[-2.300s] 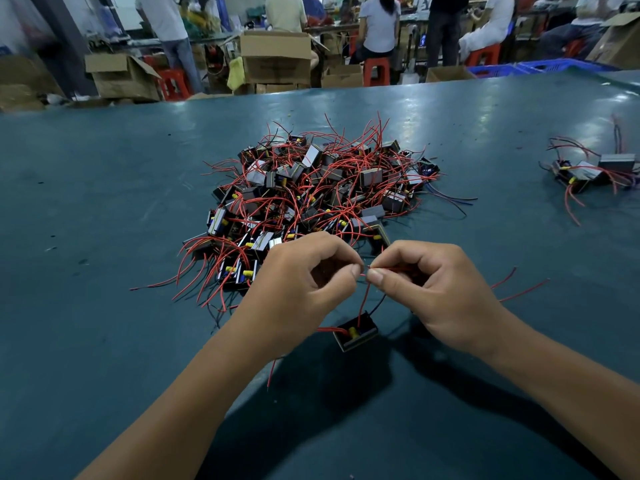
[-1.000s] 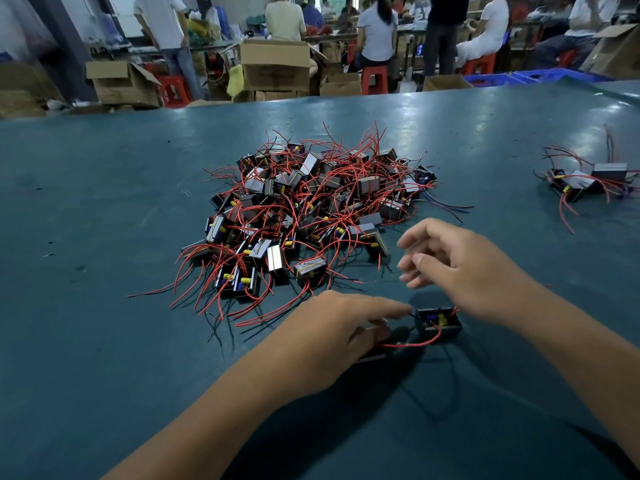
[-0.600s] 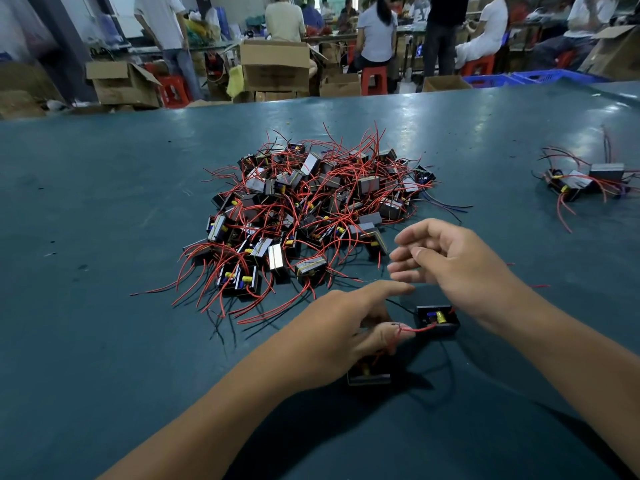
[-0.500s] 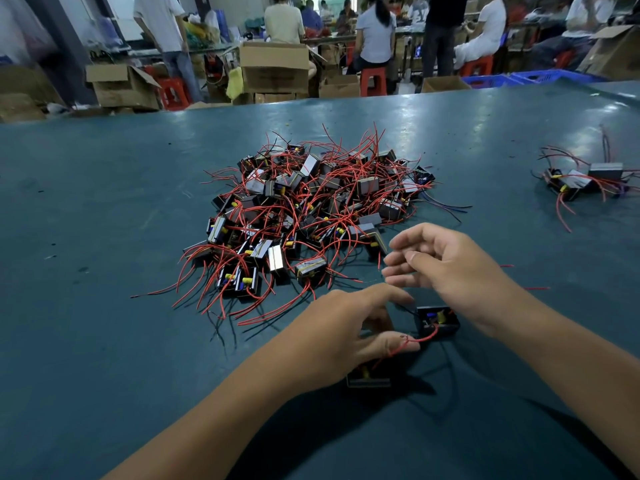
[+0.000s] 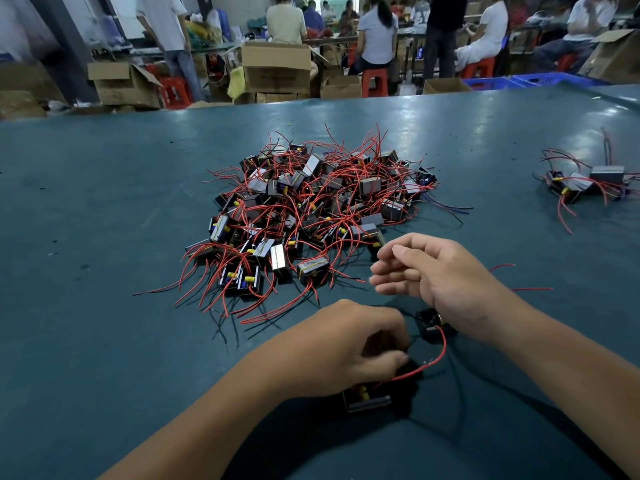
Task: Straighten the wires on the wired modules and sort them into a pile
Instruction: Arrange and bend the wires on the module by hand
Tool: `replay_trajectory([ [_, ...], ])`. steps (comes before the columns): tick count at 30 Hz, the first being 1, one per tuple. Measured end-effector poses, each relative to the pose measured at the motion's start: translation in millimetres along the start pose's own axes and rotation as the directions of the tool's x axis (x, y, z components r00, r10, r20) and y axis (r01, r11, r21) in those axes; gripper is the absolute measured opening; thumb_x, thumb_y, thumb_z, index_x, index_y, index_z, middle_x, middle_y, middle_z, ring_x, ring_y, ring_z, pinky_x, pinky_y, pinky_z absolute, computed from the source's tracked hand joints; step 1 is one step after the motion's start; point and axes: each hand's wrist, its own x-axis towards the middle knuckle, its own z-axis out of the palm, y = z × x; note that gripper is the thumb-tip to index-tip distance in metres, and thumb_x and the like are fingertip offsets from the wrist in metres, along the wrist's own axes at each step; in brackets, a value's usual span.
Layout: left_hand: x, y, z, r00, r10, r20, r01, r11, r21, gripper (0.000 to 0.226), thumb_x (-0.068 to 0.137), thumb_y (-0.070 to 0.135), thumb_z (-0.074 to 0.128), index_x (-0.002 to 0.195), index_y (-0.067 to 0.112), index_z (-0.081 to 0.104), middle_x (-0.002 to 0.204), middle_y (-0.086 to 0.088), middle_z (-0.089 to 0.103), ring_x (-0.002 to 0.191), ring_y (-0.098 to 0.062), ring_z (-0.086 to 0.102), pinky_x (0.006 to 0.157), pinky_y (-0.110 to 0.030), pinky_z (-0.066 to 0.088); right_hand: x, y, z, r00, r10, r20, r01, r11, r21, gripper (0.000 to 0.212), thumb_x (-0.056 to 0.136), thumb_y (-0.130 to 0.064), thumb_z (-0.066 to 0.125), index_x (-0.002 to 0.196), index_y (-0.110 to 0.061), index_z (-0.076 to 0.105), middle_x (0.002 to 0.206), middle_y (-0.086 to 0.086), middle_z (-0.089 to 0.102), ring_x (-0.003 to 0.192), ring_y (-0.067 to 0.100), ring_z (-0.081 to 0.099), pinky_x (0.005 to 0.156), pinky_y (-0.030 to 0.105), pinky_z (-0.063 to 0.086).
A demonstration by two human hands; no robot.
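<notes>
Barely started: our left grip [image 5: 349, 344] pinches a red wire [image 5: 437, 358], right grip [image 5: 440, 275] loose; big tangled heap [image 5: 311, 209] beyond, small sorted pile [image 5: 588, 183] far right.

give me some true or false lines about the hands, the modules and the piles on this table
1. The big heap of red-wired black modules lies beyond both hands. True.
2. The right hand grips a module. False: it hovers with loosely curled fingers, holding nothing.
3. The left hand is curled over a red wire. True.
4. The small pile of modules lies at far left. False: far right.
5. The table is red. False: dark teal.
</notes>
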Motion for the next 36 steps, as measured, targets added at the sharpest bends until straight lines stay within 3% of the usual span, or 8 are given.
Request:
replay_trajectory([
  [4, -1, -2, -1, 0.998, -0.03, -0.055, 0.018, 0.977, -0.213, 0.015, 0.092, 0.011, 0.059, 0.097, 0.023, 0.052, 0.084, 0.006, 0.07, 0.076, -0.019, 0.065, 0.07, -0.038, 0.053, -1, -1, 1, 1.0, 0.002, 0.015, -0.001, 1.0, -0.017, 0.026, 0.104, -0.006, 0.041, 0.093, 0.0, 0.064, 0.085, 0.015, 0.072, 0.081, 0.026, 0.071, 0.069, 0.026, 0.058],
  [8, 1, -8, -2, 0.975, -0.076, -0.21, 0.017, 0.962, -0.272, 0.005, 0.103, 0.021, 0.051, 0.1, 0.023, 0.055, 0.065, 0.009, 0.063, 0.058, -0.008, 0.056, 0.058, -0.022, 0.042, -4, 0, -1, 0.997, -0.013, 0.082, 0.029, 0.98, -0.197, 0.018, 0.101, 0.002, 0.046, 0.101, 0.001, 0.064, 0.084, 0.009, 0.071, 0.076, 0.015, 0.068, 0.068, 0.02, 0.055],
  [12, 3, -14, -6, 0.934, -0.143, -0.328, 0.049, 0.959, -0.28, 0.019, 0.105, 0.029, 0.049, 0.1, 0.019, 0.064, 0.058, 0.013, 0.05, 0.053, -0.005, 0.042, 0.053, -0.025, 0.036, -8, -1, -1, 0.981, 0.026, 0.192, 0.043, 0.938, -0.343, 0.01, 0.094, -0.009, 0.063, 0.101, -0.001, 0.066, 0.086, 0.011, 0.073, 0.081, 0.018, 0.071, 0.075, 0.024, 0.057],
  [15, 3, -14, -6, 0.915, -0.208, -0.346, 0.101, 0.948, -0.302, 0.028, 0.106, 0.034, 0.043, 0.096, 0.022, 0.066, 0.059, 0.012, 0.048, 0.054, -0.005, 0.041, 0.054, -0.03, 0.036, -10, -3, -1, 0.971, 0.014, 0.239, 0.108, 0.866, -0.489, 0.007, 0.092, -0.013, 0.068, 0.097, -0.009, 0.068, 0.087, 0.006, 0.075, 0.081, 0.015, 0.071, 0.076, 0.025, 0.057],
  [20, 2, -14, -8, 0.926, -0.253, -0.282, 0.163, 0.938, -0.306, 0.032, 0.104, 0.033, 0.035, 0.099, 0.018, 0.063, 0.065, 0.013, 0.046, 0.061, -0.007, 0.041, 0.061, -0.039, 0.039, -10, -4, -5, 0.959, 0.008, 0.283, 0.184, 0.741, -0.645, 0.005, 0.092, -0.017, 0.068, 0.095, -0.022, 0.069, 0.063, -0.009, 0.059, 0.055, 0.006, 0.046, 0.054, 0.018, 0.037],
  [23, 1, -16, -7, 0.923, -0.226, -0.312, 0.153, 0.958, -0.243, 0.016, 0.107, 0.027, 0.041, 0.113, 0.022, 0.055, 0.066, 0.013, 0.051, 0.059, -0.003, 0.043, 0.058, -0.026, 0.041, -8, -6, -8, 0.974, -0.088, 0.21, 0.215, 0.663, -0.717, 0.009, 0.095, -0.028, 0.063, 0.095, -0.025, 0.072, 0.062, -0.017, 0.059, 0.056, -0.001, 0.049, 0.057, 0.013, 0.036],
  [28, 2, -18, -5, 0.873, -0.231, -0.429, 0.122, 0.956, -0.265, 0.011, 0.105, 0.022, 0.046, 0.095, 0.025, 0.044, 0.064, 0.011, 0.06, 0.052, -0.002, 0.046, 0.056, -0.013, 0.037, -10, -12, -8, 0.981, -0.096, 0.17, 0.184, 0.741, -0.645, 0.019, 0.096, -0.028, 0.058, 0.087, -0.019, 0.072, 0.067, -0.016, 0.064, 0.056, -0.004, 0.051, 0.057, 0.008, 0.039],
  [36, 6, -19, 0, 0.851, -0.244, -0.466, 0.111, 0.949, -0.294, 0.013, 0.1, 0.02, 0.061, 0.088, 0.025, 0.06, 0.077, 0.007, 0.071, 0.054, -0.004, 0.057, 0.053, -0.021, 0.047, -11, -5, 0, 0.998, -0.068, 0.007, 0.065, 0.904, -0.423, 0.019, 0.102, -0.016, 0.053, 0.089, -0.007, 0.064, 0.061, -0.006, 0.059, 0.049, 0.007, 0.043, 0.045, 0.016, 0.035],
])
